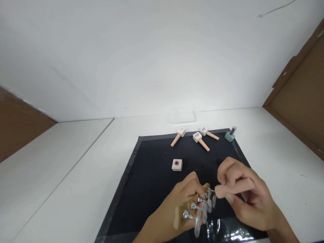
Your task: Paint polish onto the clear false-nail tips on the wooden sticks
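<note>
My left hand (178, 202) is closed round a tan holder (188, 203) with several small metal stands, each bearing a clear nail tip (198, 222). My right hand (249, 195) pinches a pink brush handle (235, 187), its end pointing left at the farthest nail tips. Whether the brush touches a tip is too small to tell. An open white square bottle (177, 165) stands on the black mat (152, 168), beyond my left hand.
Three white bottles with pink caps lie at the mat's far edge: one (181, 132) left, two (197, 136) further right. A green bottle (230, 136) stands at the far right corner. Clear pieces (219, 233) lie near the front. Brown panels (298, 91) flank the white table.
</note>
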A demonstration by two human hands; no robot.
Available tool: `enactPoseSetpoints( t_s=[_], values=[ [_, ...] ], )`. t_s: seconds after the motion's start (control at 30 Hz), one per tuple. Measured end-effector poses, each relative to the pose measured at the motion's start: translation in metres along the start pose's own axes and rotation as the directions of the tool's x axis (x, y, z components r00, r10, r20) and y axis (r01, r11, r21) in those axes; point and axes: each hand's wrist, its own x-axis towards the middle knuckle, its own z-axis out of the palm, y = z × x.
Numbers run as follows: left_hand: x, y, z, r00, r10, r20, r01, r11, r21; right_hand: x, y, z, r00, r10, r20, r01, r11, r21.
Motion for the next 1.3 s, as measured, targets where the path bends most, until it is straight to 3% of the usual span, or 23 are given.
enactPoseSetpoints(
  t_s=[0.17,0.3,0.47,0.57,0.67,0.77,1.0,1.17,1.3],
  values=[
    [0.002,0.003,0.000,1.000,0.023,0.011,-0.024,0.996,0.082,0.000,0.001,-0.001,0.991,0.014,0.132,-0.021,0.998,0.051],
    [0.003,0.004,0.000,1.000,-0.006,0.019,0.004,0.996,0.085,0.000,0.002,-0.001,1.000,0.022,0.000,-0.022,0.999,-0.028],
    [0.003,0.004,0.000,0.999,-0.037,0.032,0.036,0.999,0.021,0.001,0.002,-0.001,0.992,0.001,0.122,-0.004,1.000,0.031],
    [-0.001,0.001,0.005,0.997,-0.073,0.011,0.073,0.990,-0.121,0.000,0.006,-0.002,0.995,0.050,-0.083,-0.052,0.998,-0.025],
    [-0.003,0.001,0.010,0.990,-0.141,-0.022,0.123,0.924,-0.362,-0.003,0.012,-0.005,0.937,0.056,-0.344,-0.064,0.998,-0.014],
    [0.000,0.005,0.013,0.977,-0.212,-0.009,0.171,0.812,-0.559,-0.003,0.015,-0.009,0.910,0.006,-0.416,-0.048,0.995,-0.090],
    [0.010,0.007,0.011,0.960,-0.279,-0.015,0.172,0.633,-0.755,0.003,0.008,-0.016,0.941,0.161,-0.296,-0.177,0.984,-0.028],
    [0.012,0.010,0.009,0.935,-0.353,-0.047,0.140,0.487,-0.862,-0.004,0.005,-0.026,0.939,0.334,-0.085,-0.340,0.937,-0.080],
    [0.011,0.018,0.006,0.914,-0.402,-0.046,0.134,0.408,-0.903,-0.017,0.010,-0.025,0.916,0.398,0.060,-0.390,0.914,-0.107]
  ],
)
